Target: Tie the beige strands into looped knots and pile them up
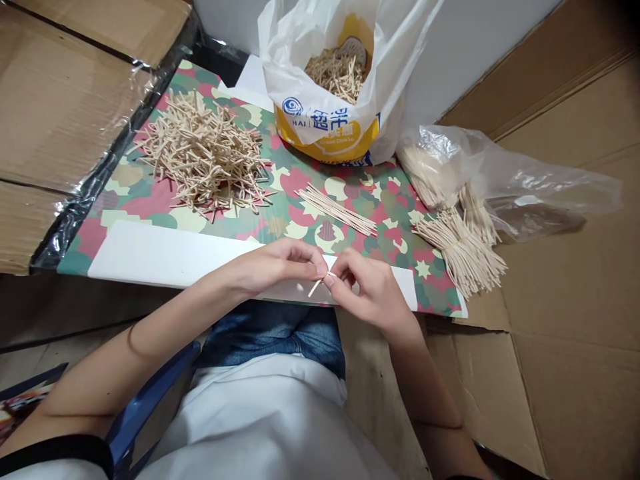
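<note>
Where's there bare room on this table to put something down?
The white strip is bare at front left, below the loose pile. Patterned cover shows between that pile and the stick row. Crowded: the right end, with tied bundle and clear bag, and front middle, where left hand and right hand pinch a thin stick.

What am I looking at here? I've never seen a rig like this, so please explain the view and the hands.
There is no machine: one head-worn camera looks down at a person's bare left hand and right hand. Their fingers pinch a thin pale stick between them. On the patterned cover lie a tangled heap of short pieces at left and a row of straight sticks mid-surface. Behind stands an open plastic bag of more pieces; tied bundles lie at right.
</note>
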`<action>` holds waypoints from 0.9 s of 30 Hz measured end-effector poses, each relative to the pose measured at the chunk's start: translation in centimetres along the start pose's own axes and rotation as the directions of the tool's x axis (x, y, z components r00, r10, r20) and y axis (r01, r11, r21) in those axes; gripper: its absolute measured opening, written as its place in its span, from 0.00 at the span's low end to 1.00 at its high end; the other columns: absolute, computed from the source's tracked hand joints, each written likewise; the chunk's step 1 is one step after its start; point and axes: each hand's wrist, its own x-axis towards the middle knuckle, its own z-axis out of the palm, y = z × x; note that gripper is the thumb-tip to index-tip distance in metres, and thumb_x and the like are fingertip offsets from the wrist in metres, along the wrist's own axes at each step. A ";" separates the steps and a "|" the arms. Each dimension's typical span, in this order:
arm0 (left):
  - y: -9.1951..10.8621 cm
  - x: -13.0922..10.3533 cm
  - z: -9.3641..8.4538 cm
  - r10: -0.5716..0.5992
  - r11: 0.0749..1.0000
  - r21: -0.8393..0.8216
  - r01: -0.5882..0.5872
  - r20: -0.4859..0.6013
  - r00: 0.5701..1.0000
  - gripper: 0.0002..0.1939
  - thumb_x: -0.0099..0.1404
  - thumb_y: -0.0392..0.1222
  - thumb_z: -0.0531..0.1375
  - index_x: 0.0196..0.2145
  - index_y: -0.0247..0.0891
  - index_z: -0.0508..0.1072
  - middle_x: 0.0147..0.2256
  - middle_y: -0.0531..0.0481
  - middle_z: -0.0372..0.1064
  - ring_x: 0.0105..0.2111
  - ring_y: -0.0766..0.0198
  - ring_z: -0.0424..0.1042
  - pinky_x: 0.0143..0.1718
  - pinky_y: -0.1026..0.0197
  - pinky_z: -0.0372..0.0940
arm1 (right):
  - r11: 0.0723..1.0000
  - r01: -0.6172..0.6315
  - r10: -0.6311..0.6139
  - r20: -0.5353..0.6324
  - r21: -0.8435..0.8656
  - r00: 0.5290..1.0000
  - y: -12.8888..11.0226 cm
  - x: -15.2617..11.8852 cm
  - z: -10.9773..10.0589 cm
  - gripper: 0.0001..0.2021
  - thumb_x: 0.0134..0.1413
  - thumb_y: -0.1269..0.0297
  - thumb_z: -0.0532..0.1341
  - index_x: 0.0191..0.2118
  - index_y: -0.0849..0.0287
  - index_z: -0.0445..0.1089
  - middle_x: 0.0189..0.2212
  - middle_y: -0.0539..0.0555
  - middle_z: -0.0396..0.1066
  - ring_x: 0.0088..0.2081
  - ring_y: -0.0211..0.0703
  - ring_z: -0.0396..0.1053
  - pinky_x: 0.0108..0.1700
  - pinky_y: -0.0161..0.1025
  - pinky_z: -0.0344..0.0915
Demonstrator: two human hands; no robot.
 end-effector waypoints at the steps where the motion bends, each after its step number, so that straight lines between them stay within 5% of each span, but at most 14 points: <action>1: -0.2 0.0 0.2 0.000 1.000 -0.018 0.000 -0.010 1.000 0.13 0.55 0.47 0.62 0.24 0.32 0.70 0.24 0.52 0.63 0.26 0.67 0.62 0.29 0.66 0.57 | 1.000 -0.018 0.018 -0.005 0.022 1.000 0.1 0.0 0.1 0.08 0.54 0.70 0.56 0.26 0.56 0.57 0.20 0.44 0.60 0.20 0.31 0.57 0.24 0.30 0.55; 5: -0.7 -0.5 1.1 0.152 0.975 0.187 -0.121 -0.162 0.975 0.11 0.60 0.47 0.59 0.30 0.34 0.70 0.27 0.51 0.64 0.29 0.66 0.63 0.32 0.64 0.58 | 0.971 -0.161 0.159 0.024 0.178 0.987 0.7 -0.1 0.2 0.08 0.54 0.66 0.58 0.26 0.56 0.58 0.19 0.44 0.62 0.20 0.31 0.58 0.22 0.31 0.54; 7: -1.0 -1.0 1.5 0.390 0.853 0.459 -0.247 -0.248 0.887 0.09 0.61 0.43 0.59 0.35 0.35 0.69 0.32 0.49 0.66 0.33 0.63 0.64 0.36 0.62 0.59 | 0.928 -0.235 0.228 0.058 0.290 0.972 1.0 0.0 0.2 0.08 0.54 0.65 0.58 0.26 0.57 0.59 0.20 0.45 0.63 0.21 0.32 0.59 0.22 0.31 0.54; 9: -1.4 -1.4 1.7 0.617 0.622 0.720 -0.308 -0.209 0.758 0.07 0.61 0.40 0.58 0.38 0.36 0.70 0.34 0.47 0.66 0.36 0.62 0.64 0.40 0.60 0.59 | 0.871 -0.289 0.272 0.101 0.397 0.957 1.1 0.0 0.2 0.07 0.53 0.65 0.58 0.27 0.57 0.59 0.20 0.45 0.64 0.22 0.33 0.61 0.23 0.31 0.55; 11: -1.6 -1.8 1.8 0.717 0.407 0.867 -0.289 -0.106 0.689 0.07 0.61 0.38 0.58 0.38 0.37 0.71 0.34 0.46 0.66 0.36 0.61 0.64 0.41 0.58 0.58 | 0.819 -0.326 0.294 0.143 0.472 0.945 1.1 0.1 0.1 0.07 0.53 0.65 0.58 0.27 0.57 0.60 0.20 0.45 0.64 0.22 0.34 0.62 0.22 0.31 0.56; 14: -1.8 -2.1 1.8 0.741 0.217 0.949 -0.231 -0.006 0.671 0.08 0.61 0.37 0.57 0.39 0.38 0.72 0.33 0.46 0.66 0.34 0.60 0.64 0.40 0.57 0.57 | 0.780 -0.336 0.290 0.171 0.528 0.942 0.9 0.3 0.1 0.07 0.52 0.65 0.59 0.27 0.57 0.61 0.20 0.45 0.64 0.22 0.33 0.62 0.22 0.30 0.57; 16: -1.7 -2.2 1.9 0.735 0.172 0.962 -0.211 0.018 0.678 0.08 0.61 0.36 0.57 0.39 0.37 0.73 0.32 0.45 0.67 0.33 0.60 0.64 0.38 0.57 0.57 | 0.776 -0.329 0.270 0.187 0.538 0.944 1.0 0.4 0.1 0.07 0.53 0.64 0.59 0.27 0.57 0.61 0.20 0.45 0.64 0.21 0.32 0.62 0.22 0.30 0.56; 19: -1.3 -2.2 2.1 0.704 0.317 0.921 -0.228 -0.068 0.707 0.07 0.61 0.37 0.57 0.35 0.36 0.74 0.30 0.46 0.68 0.31 0.61 0.64 0.35 0.59 0.57 | 0.839 -0.277 0.219 0.175 0.468 0.960 1.2 0.4 0.1 0.07 0.54 0.63 0.58 0.28 0.57 0.61 0.20 0.45 0.64 0.20 0.32 0.61 0.22 0.31 0.56; 23: -0.5 -1.7 2.1 0.469 0.768 0.593 -0.241 -0.266 0.842 0.07 0.59 0.39 0.59 0.28 0.35 0.75 0.27 0.48 0.68 0.29 0.65 0.65 0.32 0.63 0.59 | 0.996 0.002 -0.002 -0.008 0.091 1.000 1.8 0.3 0.0 0.07 0.55 0.61 0.59 0.29 0.56 0.62 0.23 0.47 0.65 0.24 0.34 0.62 0.27 0.34 0.57; 25: -0.4 -1.3 2.0 0.298 0.922 0.336 -0.190 -0.307 0.904 0.08 0.58 0.40 0.60 0.26 0.33 0.74 0.26 0.50 0.68 0.27 0.66 0.65 0.30 0.65 0.58 | 0.971 0.152 -0.171 -0.092 -0.185 0.981 2.1 0.3 0.0 0.06 0.56 0.63 0.57 0.31 0.57 0.62 0.24 0.48 0.67 0.25 0.36 0.62 0.30 0.36 0.57; 27: -0.6 -0.8 1.9 0.170 0.984 0.112 -0.141 -0.331 0.928 0.08 0.56 0.39 0.60 0.23 0.33 0.73 0.24 0.51 0.67 0.25 0.68 0.64 0.28 0.65 0.57 | 0.871 0.235 -0.323 -0.141 -0.432 0.936 2.4 0.4 0.2 0.03 0.57 0.64 0.57 0.34 0.57 0.62 0.25 0.50 0.69 0.28 0.39 0.63 0.32 0.39 0.56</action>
